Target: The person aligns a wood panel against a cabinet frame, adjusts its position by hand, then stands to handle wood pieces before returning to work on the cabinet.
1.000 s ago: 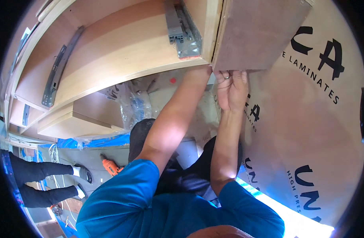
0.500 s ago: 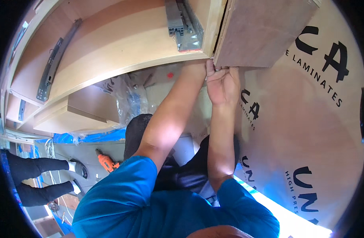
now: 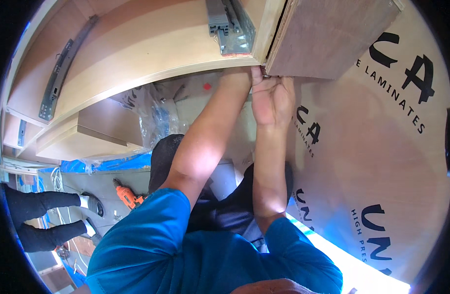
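My right hand (image 3: 271, 104) is palm up at the lower edge of a brown wooden panel (image 3: 328, 41). Its fingers curl in beneath the panel's left corner, where the panel meets a pale wooden cabinet (image 3: 151, 54). A ring shows on one finger; what the fingers hold, if anything, is hidden. My left forearm reaches under the cabinet's front edge, close beside the right hand. Only the wrist end of my left hand (image 3: 239, 72) shows, and the cabinet hides its fingers. Just above, a grey metal drawer runner (image 3: 234, 36) is fixed inside the cabinet.
A second drawer runner (image 3: 63, 73) sits at the cabinet's left. Printed brown sheeting (image 3: 357, 157) covers the right side. An orange drill (image 3: 128, 195) lies on the floor near white cables (image 3: 58, 183). Another person's legs (image 3: 51, 215) are at the far left. Clear plastic wrap (image 3: 158, 117) hangs below the cabinet.
The view has shifted slightly, so the drill, legs and both arms appear a little further left and higher. Both hands keep their places at the cabinet and panel edge.
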### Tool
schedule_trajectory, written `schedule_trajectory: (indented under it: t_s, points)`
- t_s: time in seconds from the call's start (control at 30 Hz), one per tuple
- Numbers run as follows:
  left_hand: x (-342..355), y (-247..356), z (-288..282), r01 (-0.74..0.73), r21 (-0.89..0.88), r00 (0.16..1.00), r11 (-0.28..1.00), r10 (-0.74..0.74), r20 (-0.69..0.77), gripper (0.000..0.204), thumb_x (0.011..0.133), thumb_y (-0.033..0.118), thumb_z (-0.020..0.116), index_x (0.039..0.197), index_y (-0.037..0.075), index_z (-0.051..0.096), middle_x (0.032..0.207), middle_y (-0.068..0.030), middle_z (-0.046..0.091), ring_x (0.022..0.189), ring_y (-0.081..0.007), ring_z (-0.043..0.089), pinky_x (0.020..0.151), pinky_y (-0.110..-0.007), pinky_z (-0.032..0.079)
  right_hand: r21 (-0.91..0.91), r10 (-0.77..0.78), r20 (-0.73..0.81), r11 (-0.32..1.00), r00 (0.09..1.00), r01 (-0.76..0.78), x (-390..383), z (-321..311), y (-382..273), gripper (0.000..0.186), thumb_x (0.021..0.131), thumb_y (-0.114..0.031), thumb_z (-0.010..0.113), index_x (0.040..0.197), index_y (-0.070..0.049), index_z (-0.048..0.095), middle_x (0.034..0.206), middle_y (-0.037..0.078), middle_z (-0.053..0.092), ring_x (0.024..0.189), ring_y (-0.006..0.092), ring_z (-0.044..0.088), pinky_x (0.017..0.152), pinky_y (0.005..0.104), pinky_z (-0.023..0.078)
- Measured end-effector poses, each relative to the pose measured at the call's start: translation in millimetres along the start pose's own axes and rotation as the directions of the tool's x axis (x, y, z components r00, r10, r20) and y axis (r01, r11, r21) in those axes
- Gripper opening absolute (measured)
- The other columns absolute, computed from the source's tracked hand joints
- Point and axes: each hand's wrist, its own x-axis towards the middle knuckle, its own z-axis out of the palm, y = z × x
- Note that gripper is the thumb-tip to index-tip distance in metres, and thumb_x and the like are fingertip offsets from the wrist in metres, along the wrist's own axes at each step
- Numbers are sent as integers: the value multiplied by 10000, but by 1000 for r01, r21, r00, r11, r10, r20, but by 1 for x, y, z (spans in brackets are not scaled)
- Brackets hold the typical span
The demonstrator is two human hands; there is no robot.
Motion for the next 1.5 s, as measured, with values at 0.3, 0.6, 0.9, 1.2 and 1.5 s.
schedule_trajectory:
  t_s: [0.3,0.6,0.9,1.2,1.5]
  points:
    - [2,4,0,-7,-14,1000,1000,7,7,439,985,375,543,1325,102,588,1287,-80,633,1168,-240,597,1038,-403,471,29,21,-93,999,995,-19,-10,10,2,400,1067,-162,475,1460,-103,428,1491,70,479,1367,268,471,1197,510,364]
    - [1,-1,-14,55,-86,998,995,-56,-7,433,985,367,550,1322,98,588,1283,-81,635,1164,-239,599,1036,-403,472,-101,-143,-61,985,988,137,-23,16,7,372,1055,-54,457,1423,2,442,1436,145,519,1354,271,488,1196,441,398]
    - [0,-8,-20,106,-140,992,984,-113,-48,428,985,359,557,1319,93,588,1278,-83,636,1160,-237,601,1034,-402,474,-253,-196,-39,950,980,181,-26,22,9,412,1037,2,415,1449,-5,411,1409,161,528,1262,285,543,1139,465,459]
    - [6,-17,-18,142,-176,984,974,-158,-81,423,985,351,564,1316,89,588,1273,-85,637,1155,-236,603,1032,-402,476,-443,-298,87,843,951,305,-21,19,-2,482,1010,45,459,1476,-47,378,1385,145,537,1192,275,591,1041,471,536]
    - [11,-21,-14,158,-186,979,970,-179,-100,418,985,343,571,1313,85,588,1268,-86,639,1151,-234,605,1030,-402,477,-444,-302,213,817,929,368,-13,8,-14,631,964,66,541,1521,-97,294,1411,114,524,1192,255,609,994,467,565]
